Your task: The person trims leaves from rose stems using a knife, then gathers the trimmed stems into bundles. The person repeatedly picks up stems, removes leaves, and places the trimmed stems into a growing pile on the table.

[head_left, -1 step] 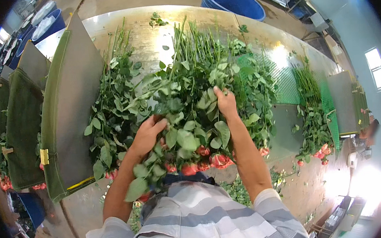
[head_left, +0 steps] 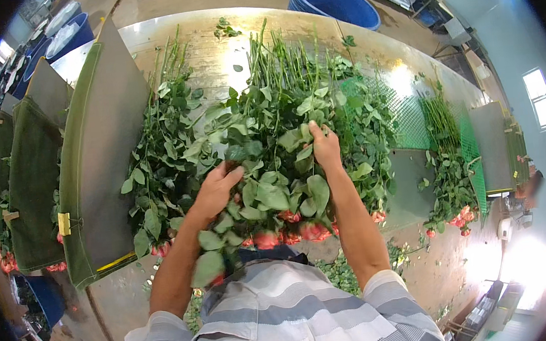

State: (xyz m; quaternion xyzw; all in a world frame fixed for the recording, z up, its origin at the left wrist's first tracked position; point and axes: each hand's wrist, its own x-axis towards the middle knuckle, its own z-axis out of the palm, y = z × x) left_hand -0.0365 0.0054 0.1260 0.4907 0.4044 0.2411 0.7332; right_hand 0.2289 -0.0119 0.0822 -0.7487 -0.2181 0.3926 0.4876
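Observation:
Long-stemmed roses [head_left: 315, 231] lie in a leafy heap in front of me, their coral-pink blooms toward my body and bare stem ends pointing away. My left hand [head_left: 219, 189] is in the leaves at the heap's left side, fingers curled and thumb up, closed on rose stems mostly hidden by foliage. On the right, my right hand [head_left: 324, 144] pinches a leafy rose stem between thumb and fingers. Another bunch of roses [head_left: 161, 135] lies left of my left arm. Leaves cover much of both hands' grip.
A tall grey board with green cloth edging [head_left: 109, 140] stands at left. Green mesh [head_left: 406, 121] lies at right beside a smaller rose bunch [head_left: 447, 167]. The metal table [head_left: 207, 35] reaches back toward a blue tub [head_left: 336, 6]. Leaf scraps [head_left: 342, 275] litter the floor.
The leaves and blooms between my hands have shifted slightly to the right. My left hand has moved a little rightward, and my right hand barely at all.

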